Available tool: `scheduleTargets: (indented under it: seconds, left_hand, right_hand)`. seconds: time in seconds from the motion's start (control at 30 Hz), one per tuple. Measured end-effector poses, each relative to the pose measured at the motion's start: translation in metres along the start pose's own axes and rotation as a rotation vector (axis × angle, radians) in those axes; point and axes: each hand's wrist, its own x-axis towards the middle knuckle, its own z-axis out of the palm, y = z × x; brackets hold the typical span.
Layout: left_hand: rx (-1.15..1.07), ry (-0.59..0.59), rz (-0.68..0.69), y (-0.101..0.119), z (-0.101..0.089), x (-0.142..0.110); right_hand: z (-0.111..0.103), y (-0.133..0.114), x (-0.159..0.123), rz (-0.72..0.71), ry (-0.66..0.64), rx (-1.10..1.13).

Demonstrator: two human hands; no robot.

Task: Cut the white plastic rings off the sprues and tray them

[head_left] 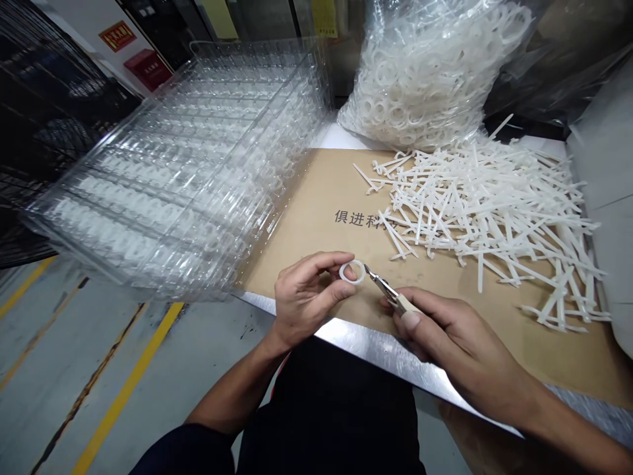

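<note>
Between the thumb and fingers of my left hand (pixel 309 293) is a white plastic ring (pixel 342 272), held up over the near edge of the cardboard. My right hand (pixel 445 333) is closed around the pale handles of small cutting pliers (pixel 388 289). Their metal tip points at the ring's right side and is close to it; whether it touches, I cannot tell. Right of the hands lies a heap of white plastic sprue sticks (pixel 475 204).
A large clear bag of white rings (pixel 410 92) stands at the back. To the left, stacked clear plastic trays (pixel 182 165) hold rows of white parts. The cardboard sheet (pixel 306 218) covers the metal-edged table (pixel 356 340). Yellow lines (pixel 131 389) mark the floor.
</note>
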Motion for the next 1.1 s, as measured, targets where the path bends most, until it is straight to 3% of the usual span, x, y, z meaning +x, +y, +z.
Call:
scheduleTargets:
  seconds: [0.7,0.8,0.93,1.03,1.1]
  left_hand:
    - [0.085,0.01,0.069,-0.002,-0.001,-0.003]
    - [0.103,0.029,0.009,-0.004,-0.002,-0.003]
    - [0.073,0.072,-0.052,0.002,-0.004,0.008]
    - [0.064,0.137,0.008,0.017,-0.002,0.037]
    - [0.066,0.195,0.097,0.029,0.005,0.073]
  right_hand:
    - [0.0,0.003,-0.001,-0.031,0.031,-0.026]
    - [-0.001,0.008,0.002,-0.156,0.13,-0.154]
    - [-0.006,0.021,0.007,-0.495,0.379,-0.519]
    - [-0.01,0.03,0.01,-0.622,0.409,-0.724]
    - [-0.01,0.035,0.011,-0.655,0.395,-0.8]
